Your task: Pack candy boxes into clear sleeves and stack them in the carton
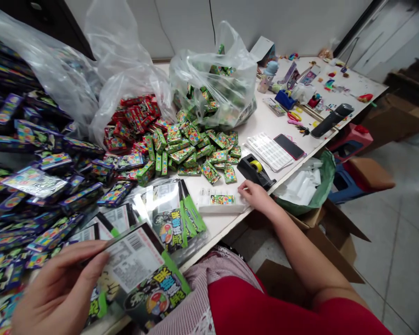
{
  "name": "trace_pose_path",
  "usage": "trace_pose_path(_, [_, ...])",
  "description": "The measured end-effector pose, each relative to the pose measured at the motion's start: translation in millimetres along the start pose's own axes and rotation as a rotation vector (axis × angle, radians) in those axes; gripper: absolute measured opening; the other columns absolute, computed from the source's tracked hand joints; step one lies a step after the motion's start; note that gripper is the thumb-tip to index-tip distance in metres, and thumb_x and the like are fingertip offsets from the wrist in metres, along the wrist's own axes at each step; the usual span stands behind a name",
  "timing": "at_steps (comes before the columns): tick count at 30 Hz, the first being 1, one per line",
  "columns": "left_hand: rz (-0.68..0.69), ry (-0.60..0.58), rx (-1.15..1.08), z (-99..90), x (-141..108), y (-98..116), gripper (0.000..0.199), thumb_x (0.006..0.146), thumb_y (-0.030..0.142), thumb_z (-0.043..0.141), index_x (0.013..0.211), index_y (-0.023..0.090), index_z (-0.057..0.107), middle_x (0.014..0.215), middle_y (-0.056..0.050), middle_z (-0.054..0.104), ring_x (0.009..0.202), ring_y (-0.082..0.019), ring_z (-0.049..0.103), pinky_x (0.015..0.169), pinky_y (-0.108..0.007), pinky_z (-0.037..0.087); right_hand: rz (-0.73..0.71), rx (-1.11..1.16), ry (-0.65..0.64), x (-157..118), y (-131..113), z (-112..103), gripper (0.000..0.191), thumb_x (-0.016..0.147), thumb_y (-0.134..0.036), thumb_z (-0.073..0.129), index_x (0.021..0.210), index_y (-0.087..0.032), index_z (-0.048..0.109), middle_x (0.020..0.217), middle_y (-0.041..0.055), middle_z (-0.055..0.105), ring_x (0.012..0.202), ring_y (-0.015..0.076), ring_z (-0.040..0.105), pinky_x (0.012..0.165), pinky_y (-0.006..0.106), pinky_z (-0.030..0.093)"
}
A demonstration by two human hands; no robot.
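My left hand (61,291) pinches the top edge of a flat printed packet (139,267), black and green with a white barcode label. My right hand (256,195) has its thumb and fingertips together at the right end of a shallow white box (214,209). Whatever those fingertips hold is too small to make out. A small green candy box (222,199) lies on the white box, in front of a row of small clear labels. Just behind my right hand stands a black tape dispenser (253,170) with a yellow core. More printed packets (171,223) lie in clear sleeves beyond my left hand.
Green boxes (192,144), red boxes (138,114) and purple boxes (38,135) are heaped around plastic bags (212,83). Label sheets (268,151), a phone (289,145) and a black bottle (331,120) lie to the right. Below the table edge are a green bag (326,181) and cartons (335,237).
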State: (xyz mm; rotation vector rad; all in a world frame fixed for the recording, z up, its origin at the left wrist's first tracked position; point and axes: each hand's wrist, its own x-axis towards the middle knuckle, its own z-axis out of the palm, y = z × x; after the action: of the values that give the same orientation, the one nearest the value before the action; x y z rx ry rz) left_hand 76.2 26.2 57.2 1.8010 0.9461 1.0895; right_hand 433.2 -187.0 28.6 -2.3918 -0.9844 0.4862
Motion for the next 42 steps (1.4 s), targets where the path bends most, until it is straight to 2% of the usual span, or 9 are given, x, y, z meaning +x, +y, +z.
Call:
trace_pose_path(3, [-0.045, -0.062, -0.026, 9.4, -10.9, 23.4, 0.015, 0.074, 0.022, 0.072, 0.086, 0.031, 0.069, 0.091, 0.004, 0.068, 0.086, -0.019, 0.062, 0.074, -0.034, 0.054, -0.166, 0.212, -0.071, 0.7, -40.2, -15.7, 0.014, 0.087, -0.03, 0.054, 0.082, -0.017, 0.057, 0.084, 0.0042, 0.061, 0.078, 0.0161, 0.057, 0.07, 0.028, 0.045])
trace_pose_path(7, [0.022, -0.156, -0.096, 16.5, -14.1, 36.2, 0.008, 0.081, 0.024, 0.066, 0.088, 0.023, 0.063, 0.089, -0.002, 0.063, 0.087, -0.016, 0.06, 0.077, -0.029, 0.052, -0.583, 0.515, -0.483, -4.1, -139.2, -24.8, 0.015, 0.089, -0.032, 0.055, 0.081, -0.019, 0.057, 0.086, 0.0023, 0.06, 0.08, 0.0144, 0.056, 0.074, 0.027, 0.045])
trace_pose_path(10, [0.031, -0.203, -0.127, 13.1, -14.0, 38.5, 0.006, 0.085, 0.021, 0.062, 0.09, 0.022, 0.06, 0.088, -0.003, 0.06, 0.088, -0.015, 0.058, 0.078, -0.028, 0.05, -0.817, 0.419, -0.644, -5.8, -206.0, -14.0, 0.014, 0.089, -0.028, 0.055, 0.079, -0.019, 0.058, 0.086, 0.0022, 0.062, 0.082, 0.015, 0.056, 0.078, 0.029, 0.044])
trace_pose_path(14, [0.018, -0.221, -0.177, 5.7, -17.1, 42.3, 0.003, 0.087, 0.02, 0.058, 0.09, 0.022, 0.058, 0.087, -0.003, 0.059, 0.086, -0.015, 0.057, 0.076, -0.028, 0.047, -0.857, 0.175, -0.752, 1.0, -249.4, 13.9, 0.011, 0.086, -0.024, 0.055, 0.078, -0.018, 0.059, 0.076, 0.0009, 0.062, 0.07, 0.0136, 0.054, 0.064, 0.027, 0.041])
trace_pose_path(21, [-0.008, -0.211, -0.21, 2.8, -19.3, 38.8, 0.004, 0.088, 0.026, 0.058, 0.09, 0.022, 0.058, 0.088, -0.002, 0.059, 0.086, -0.015, 0.056, 0.077, -0.029, 0.045, -0.833, 0.073, -0.772, 4.2, -259.4, 30.6, 0.015, 0.086, -0.024, 0.056, 0.072, -0.018, 0.058, 0.066, -0.0008, 0.058, 0.061, 0.0115, 0.05, 0.057, 0.025, 0.036])
trace_pose_path(25, [-0.007, -0.143, -0.204, 8.3, -19.7, 37.2, 0.018, 0.079, 0.027, 0.071, 0.088, 0.022, 0.057, 0.085, -0.001, 0.058, 0.083, -0.015, 0.056, 0.076, -0.029, 0.046, -0.818, 0.1, -0.74, -2.3, -261.8, 33.7, 0.016, 0.084, -0.02, 0.055, 0.069, -0.018, 0.056, 0.063, -0.0017, 0.056, 0.06, 0.0109, 0.048, 0.057, 0.025, 0.035])
trace_pose_path(31, [0.054, -0.076, -0.135, 11.8, -20.5, 32.9, 0.014, 0.082, 0.022, 0.067, 0.088, 0.021, 0.055, 0.084, 0.0, 0.057, 0.082, -0.013, 0.056, 0.074, -0.026, 0.046, -0.701, 0.2, -0.733, 1.7, -260.7, 42.3, 0.012, 0.08, -0.016, 0.058, 0.068, -0.017, 0.057, 0.063, -0.002, 0.056, 0.058, 0.01, 0.047, 0.056, 0.024, 0.035])
trace_pose_path(39, [0.081, -0.164, 0.085, 8.2, -14.5, 39.1, 0.019, 0.083, 0.025, 0.064, 0.1, 0.022, 0.056, 0.089, 0.001, 0.06, 0.083, -0.013, 0.059, 0.075, -0.024, 0.05, -0.051, 0.648, -1.381, 18.4, -253.6, 79.7, 0.005, 0.074, -0.014, 0.058, 0.069, -0.015, 0.056, 0.059, -0.0046, 0.052, 0.053, 0.0088, 0.049, 0.053, 0.021, 0.039])
trace_pose_path(42, [0.008, -0.154, 0.107, -0.8, -6.4, 41.1, 0.016, 0.084, 0.033, 0.063, 0.095, 0.022, 0.06, 0.087, 0.0, 0.062, 0.081, -0.014, 0.06, 0.071, -0.024, 0.051, -0.056, 0.783, -1.41, 28.6, -237.1, 75.3, 0.003, 0.078, -0.018, 0.057, 0.077, -0.016, 0.059, 0.07, -0.0014, 0.061, 0.063, 0.0113, 0.058, 0.061, 0.023, 0.045])
